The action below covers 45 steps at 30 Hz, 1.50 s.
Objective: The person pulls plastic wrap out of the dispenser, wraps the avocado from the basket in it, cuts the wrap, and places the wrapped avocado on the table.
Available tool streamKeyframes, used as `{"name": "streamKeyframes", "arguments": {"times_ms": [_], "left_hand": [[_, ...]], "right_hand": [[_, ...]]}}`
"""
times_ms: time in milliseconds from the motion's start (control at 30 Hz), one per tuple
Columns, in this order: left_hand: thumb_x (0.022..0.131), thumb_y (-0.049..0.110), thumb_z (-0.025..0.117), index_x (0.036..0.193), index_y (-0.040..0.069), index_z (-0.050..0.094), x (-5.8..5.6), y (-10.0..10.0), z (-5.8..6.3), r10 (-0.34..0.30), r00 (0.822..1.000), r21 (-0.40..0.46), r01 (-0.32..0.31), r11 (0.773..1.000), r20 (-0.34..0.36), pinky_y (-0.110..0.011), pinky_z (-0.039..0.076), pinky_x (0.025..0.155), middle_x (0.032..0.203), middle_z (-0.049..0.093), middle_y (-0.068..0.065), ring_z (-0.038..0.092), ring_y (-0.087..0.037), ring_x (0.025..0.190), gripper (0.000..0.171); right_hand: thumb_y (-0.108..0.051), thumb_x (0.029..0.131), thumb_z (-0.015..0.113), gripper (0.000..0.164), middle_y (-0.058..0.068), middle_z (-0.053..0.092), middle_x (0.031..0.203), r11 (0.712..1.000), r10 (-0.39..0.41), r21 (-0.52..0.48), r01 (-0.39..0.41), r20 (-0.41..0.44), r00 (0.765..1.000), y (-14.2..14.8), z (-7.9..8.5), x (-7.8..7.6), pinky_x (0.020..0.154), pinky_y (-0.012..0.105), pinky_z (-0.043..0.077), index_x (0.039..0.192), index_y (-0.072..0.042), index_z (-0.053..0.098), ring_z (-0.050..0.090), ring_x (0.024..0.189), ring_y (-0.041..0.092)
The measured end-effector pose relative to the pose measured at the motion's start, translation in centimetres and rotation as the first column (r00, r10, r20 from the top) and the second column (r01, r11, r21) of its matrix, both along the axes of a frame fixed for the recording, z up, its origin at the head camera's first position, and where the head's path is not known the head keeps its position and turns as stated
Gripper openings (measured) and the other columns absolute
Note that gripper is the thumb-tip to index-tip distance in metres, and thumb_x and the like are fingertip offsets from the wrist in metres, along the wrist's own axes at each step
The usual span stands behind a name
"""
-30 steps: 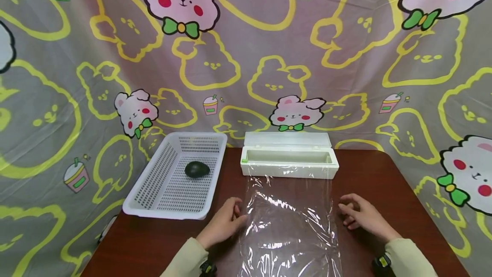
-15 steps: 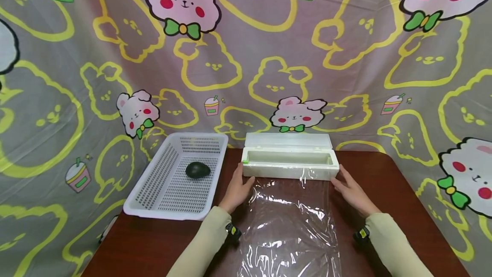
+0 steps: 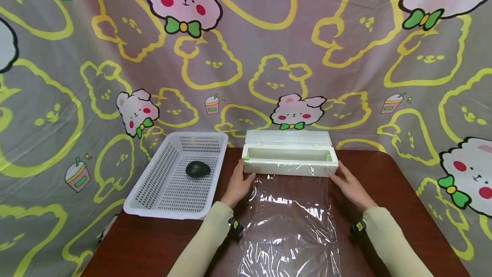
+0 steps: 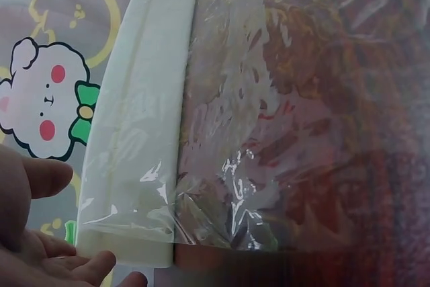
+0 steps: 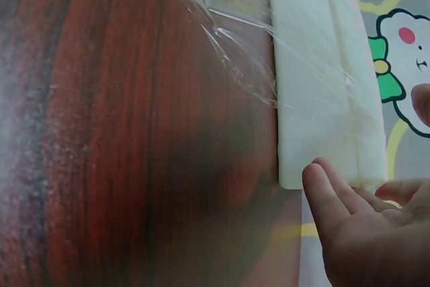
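Left fingers [image 4: 95, 269] and right fingers [image 5: 322, 196], spread, touch the white box [image 3: 290, 146].

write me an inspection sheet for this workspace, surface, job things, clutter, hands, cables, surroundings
Surface: dark red-brown wood-grain table.
Job's things: long white rectangular box, lid open, near the far edge; clear, wrinkled plastic film runs from its front toward the person.
Clutter: white perforated plastic basket, left of the box, holding one dark green oval fruit, avocado-like.
Hands: left hand at the box's left end, right hand at its right end.
Cables: nothing seen.
Surroundings: grey cloth backdrop with yellow outlines and cartoon rabbits.
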State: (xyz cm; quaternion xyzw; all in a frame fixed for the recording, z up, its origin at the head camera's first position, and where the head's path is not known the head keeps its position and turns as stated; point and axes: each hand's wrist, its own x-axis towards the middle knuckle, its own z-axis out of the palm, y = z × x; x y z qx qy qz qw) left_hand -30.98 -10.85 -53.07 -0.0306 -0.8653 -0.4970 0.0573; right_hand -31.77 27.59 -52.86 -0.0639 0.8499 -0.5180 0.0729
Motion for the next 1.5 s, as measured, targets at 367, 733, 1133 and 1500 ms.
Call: {"name": "streamKeyframes", "arguments": {"times_ms": [367,733,1133,1500], "left_hand": [[0.103,0.016,0.062,0.164,0.000,0.021,0.0,-0.2,0.0,0.018,1.000,0.035,-0.017,0.999,-0.007,-0.054,0.021,0.127,0.171,0.021,-0.021,0.023,-0.038,0.157,0.075],[0.100,0.013,0.065,0.163,-0.003,0.019,1.4,0.3,1.4,-0.007,0.999,-0.046,0.005,0.999,-0.051,-0.059,0.025,0.124,0.168,0.022,-0.027,0.025,-0.043,0.155,0.079],[0.099,0.016,0.069,0.161,0.007,0.033,3.9,-1.4,8.8,-0.196,0.953,-0.252,0.135,0.958,-0.233,-0.054,0.038,0.119,0.158,0.044,-0.017,0.043,-0.035,0.147,0.072],[0.102,0.028,0.067,0.160,0.017,0.039,1.3,-7.5,11.1,-0.122,0.971,-0.323,0.050,0.945,-0.205,-0.061,0.035,0.119,0.163,0.039,-0.016,0.037,-0.038,0.151,0.066]], "right_hand": [[-0.038,0.109,0.052,0.087,0.034,0.010,0.168,1.000,0.002,-0.009,-0.002,0.007,1.000,-0.1,-0.5,-0.7,0.117,0.070,0.029,0.166,-0.009,-0.007,0.030,0.146,0.059],[-0.034,0.109,0.053,0.082,0.037,0.023,0.161,0.995,-0.012,0.100,0.018,-0.065,0.998,-0.2,-0.3,-0.4,0.109,0.068,0.042,0.165,0.000,0.003,0.043,0.137,0.059],[-0.037,0.108,0.053,0.075,0.035,0.026,0.159,0.939,0.002,0.327,0.109,-0.320,0.948,-1.4,1.9,-3.1,0.114,0.072,0.029,0.162,0.004,0.020,0.029,0.145,0.056],[-0.034,0.108,0.053,0.067,0.031,0.029,0.161,0.914,0.108,0.400,0.063,-0.391,0.914,-2.5,2.0,-5.5,0.116,0.072,0.026,0.162,-0.003,0.028,0.027,0.149,0.054]]}}
